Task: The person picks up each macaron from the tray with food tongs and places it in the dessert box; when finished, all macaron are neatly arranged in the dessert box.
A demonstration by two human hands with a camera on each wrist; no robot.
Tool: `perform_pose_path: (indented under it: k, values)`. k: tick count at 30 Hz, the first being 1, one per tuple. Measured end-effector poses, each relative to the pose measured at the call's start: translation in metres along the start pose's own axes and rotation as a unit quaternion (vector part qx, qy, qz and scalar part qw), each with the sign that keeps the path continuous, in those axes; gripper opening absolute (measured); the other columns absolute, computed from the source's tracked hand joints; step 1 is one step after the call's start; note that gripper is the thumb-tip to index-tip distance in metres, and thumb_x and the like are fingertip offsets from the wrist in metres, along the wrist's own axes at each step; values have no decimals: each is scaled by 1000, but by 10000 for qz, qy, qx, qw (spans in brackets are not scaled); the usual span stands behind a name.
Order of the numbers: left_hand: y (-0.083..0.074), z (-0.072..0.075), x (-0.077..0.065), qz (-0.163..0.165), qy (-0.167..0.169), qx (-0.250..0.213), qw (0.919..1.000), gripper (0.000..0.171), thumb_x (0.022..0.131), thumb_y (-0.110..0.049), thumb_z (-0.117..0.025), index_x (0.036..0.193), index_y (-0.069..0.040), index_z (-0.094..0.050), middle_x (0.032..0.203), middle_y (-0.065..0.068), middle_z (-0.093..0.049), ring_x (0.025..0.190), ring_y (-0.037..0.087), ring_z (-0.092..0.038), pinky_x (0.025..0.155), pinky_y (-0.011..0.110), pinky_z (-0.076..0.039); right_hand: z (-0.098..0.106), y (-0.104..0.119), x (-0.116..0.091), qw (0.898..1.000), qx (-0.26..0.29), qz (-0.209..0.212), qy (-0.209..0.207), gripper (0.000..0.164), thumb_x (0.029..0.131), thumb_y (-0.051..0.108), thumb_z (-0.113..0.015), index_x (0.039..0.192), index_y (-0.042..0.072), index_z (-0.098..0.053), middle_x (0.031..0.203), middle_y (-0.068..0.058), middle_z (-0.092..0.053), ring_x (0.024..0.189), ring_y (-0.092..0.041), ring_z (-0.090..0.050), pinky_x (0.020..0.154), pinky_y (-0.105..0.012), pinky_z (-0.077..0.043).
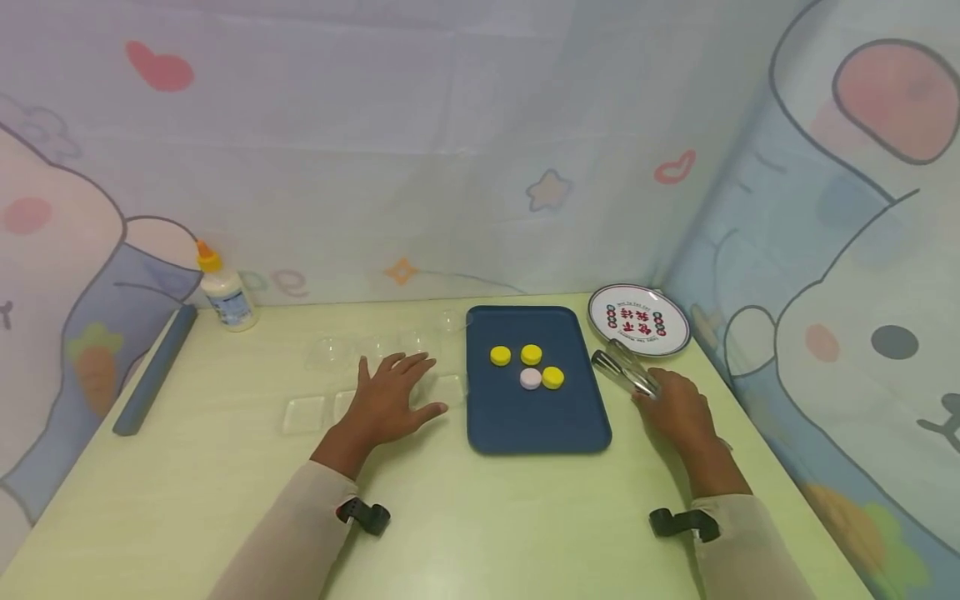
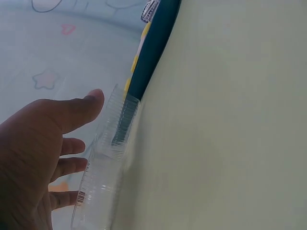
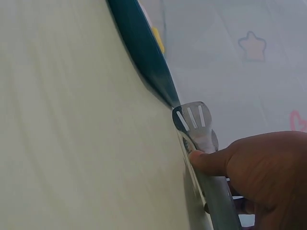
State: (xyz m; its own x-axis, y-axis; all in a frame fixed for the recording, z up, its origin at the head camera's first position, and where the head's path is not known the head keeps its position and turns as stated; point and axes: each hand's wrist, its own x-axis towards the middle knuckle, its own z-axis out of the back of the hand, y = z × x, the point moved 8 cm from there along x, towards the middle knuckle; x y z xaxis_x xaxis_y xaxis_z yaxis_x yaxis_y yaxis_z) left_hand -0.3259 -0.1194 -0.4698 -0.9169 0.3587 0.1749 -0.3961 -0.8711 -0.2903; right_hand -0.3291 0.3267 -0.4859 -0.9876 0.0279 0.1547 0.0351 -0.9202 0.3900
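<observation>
Tongs of slotted silver metal (image 1: pixel 636 381), gripped by the right hand (image 1: pixel 677 410), hang just beside the dark-blue rectangular tray (image 1: pixel 536 429). Left hand (image 1: pixel 386 402) grasps nothing, fingers spread near clear plastic packaging (image 2: pixel 100 177). Light, even pressure should steady the tongs.

Metal tongs (image 3: pixel 218 191) in right hand (image 1: pixel 678 412), slotted head past thumb; clear ridged plastic container (image 2: pixel 106 167) beside left hand (image 1: pixel 390 402)

Left hand (image 2: pixel 36 153) beside clear plastic container (image 2: pixel 100 179), teal tray (image 2: pixel 154 45), pale tabletop (image 2: pixel 225 124)
</observation>
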Motion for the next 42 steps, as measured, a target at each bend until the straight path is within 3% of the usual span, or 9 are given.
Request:
perform_pose_path:
  k: [12,26,32,42]
  values:
    - [1,-6,2,-62,-6,17,10000,76,99,-59,-71,161,-18,-54,167,8,-54,158,41,-44,124,89,-13,1,-1,-1,9995,111,282,-102,44,99,12,-75,136,-9,-65,122,-35,-71,115,-57,-69,96,-69,-55]
    - [-1,-7,5,-49,27,19,10000,73,101,-57,-69,161,-18,-54,167,9,-55,158,41,-44,124,89,-14,10,9,-3,9991,-86,288,-305,51,106,23,-69,149,-3,-59,135,-32,-66,121,-57,-67,91,-72,-56]
    - [1,-8,4,-24,36,-1,10000,72,102,-57,-69,161,-18,-54,166,9,-56,157,42,-45,124,89,-15,12,21,-6,9965,-71,606,-572,49,107,24,-70,149,1,-61,143,-26,-67,125,-57,-66,92,-74,-55]
    - [2,-8,2,-56,-21,-36,10000,71,102,-55,-70,160,-18,-55,164,8,-58,157,41,-46,124,88,-15,7,36,-10,9898,17,1219,-738,48,103,23,-76,146,2,-66,134,-20,-73,116,-50,-72,89,-68,-59]
